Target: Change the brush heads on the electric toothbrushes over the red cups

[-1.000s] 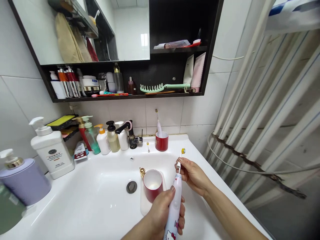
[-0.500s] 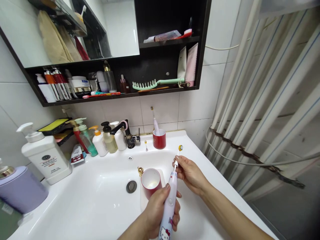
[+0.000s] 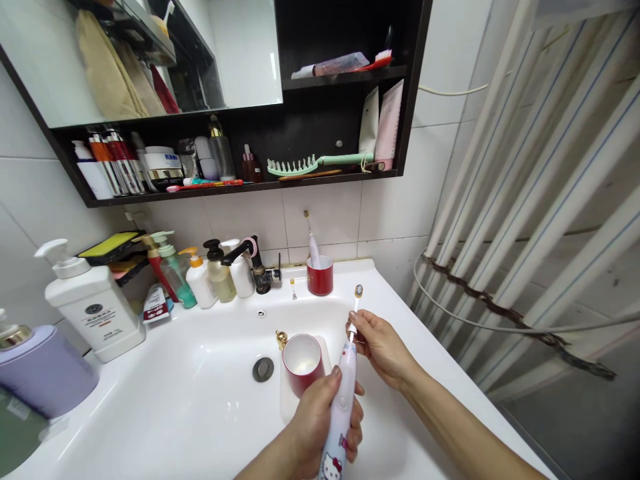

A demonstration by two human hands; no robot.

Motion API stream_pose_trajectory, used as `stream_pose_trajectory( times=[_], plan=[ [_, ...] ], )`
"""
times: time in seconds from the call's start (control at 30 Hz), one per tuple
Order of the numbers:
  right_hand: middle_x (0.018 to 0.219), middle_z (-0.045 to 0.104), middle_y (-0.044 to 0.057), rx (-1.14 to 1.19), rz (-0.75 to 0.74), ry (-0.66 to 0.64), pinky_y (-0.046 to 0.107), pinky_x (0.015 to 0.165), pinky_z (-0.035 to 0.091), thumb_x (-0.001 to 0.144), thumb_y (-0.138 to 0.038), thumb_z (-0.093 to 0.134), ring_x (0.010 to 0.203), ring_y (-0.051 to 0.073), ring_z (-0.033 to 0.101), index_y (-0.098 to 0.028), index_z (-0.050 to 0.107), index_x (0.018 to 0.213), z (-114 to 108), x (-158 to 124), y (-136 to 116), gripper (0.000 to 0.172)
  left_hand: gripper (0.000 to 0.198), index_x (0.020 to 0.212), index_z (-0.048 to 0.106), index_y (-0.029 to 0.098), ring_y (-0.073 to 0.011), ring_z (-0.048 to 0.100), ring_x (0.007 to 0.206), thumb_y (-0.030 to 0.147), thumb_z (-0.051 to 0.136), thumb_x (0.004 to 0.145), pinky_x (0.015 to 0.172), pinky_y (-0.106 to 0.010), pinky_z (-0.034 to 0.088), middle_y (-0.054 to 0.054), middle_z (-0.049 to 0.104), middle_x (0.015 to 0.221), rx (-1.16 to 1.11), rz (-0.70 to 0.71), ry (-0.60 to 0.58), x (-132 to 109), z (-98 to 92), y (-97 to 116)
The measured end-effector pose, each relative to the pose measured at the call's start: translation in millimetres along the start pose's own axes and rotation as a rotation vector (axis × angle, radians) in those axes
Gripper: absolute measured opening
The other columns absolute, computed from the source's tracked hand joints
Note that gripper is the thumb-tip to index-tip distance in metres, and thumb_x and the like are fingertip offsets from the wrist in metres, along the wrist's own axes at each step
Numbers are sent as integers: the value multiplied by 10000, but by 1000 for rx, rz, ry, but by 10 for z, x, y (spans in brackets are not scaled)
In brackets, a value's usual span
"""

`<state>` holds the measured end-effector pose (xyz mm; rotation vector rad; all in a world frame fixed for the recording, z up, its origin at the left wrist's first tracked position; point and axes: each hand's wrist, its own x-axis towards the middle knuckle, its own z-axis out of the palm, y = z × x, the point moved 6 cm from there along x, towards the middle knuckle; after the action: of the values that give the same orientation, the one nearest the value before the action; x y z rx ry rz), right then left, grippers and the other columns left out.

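Observation:
My left hand (image 3: 320, 420) is wrapped around the handle of a white and pink electric toothbrush (image 3: 343, 413) with a Hello Kitty print. My right hand (image 3: 380, 350) pinches the thin white neck of its brush head (image 3: 359, 291), which stands upright above my fingers. The bristles look pale and are turned nearly edge-on. Below both hands, a red cup with a white inside (image 3: 302, 365) stands on a white mat (image 3: 320, 353) in the sink, just beside my left hand. A small gold-coloured knob (image 3: 282, 340) lies at the cup's far side.
The white sink (image 3: 150, 373) has a round drain (image 3: 263, 369) left of the cup. A black faucet (image 3: 250, 257), several bottles and a red cup holding another toothbrush (image 3: 320, 276) line its back. A dark shelf unit sits above, and white pipes run along the right.
The brush head has turned from showing its yellow bristles to nearly edge-on. My hands stay on the toothbrush. The whole scene has shifted slightly in view as my head moved.

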<state>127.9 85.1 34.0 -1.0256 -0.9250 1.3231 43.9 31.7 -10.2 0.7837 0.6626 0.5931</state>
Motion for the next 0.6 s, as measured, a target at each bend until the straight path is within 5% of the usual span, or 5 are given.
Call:
stream_pose_trajectory(
  times=[0.6],
  plan=[
    [436, 332, -66, -289, -114, -2, 188, 432, 307, 669, -381, 409, 410, 45, 313, -156, 353, 501, 94, -31, -10, 286, 336, 696, 372, 155, -44, 348, 298, 485, 321, 655, 302, -178, 261, 50, 398, 464, 82, 146, 95, 39, -50, 55]
  ],
)
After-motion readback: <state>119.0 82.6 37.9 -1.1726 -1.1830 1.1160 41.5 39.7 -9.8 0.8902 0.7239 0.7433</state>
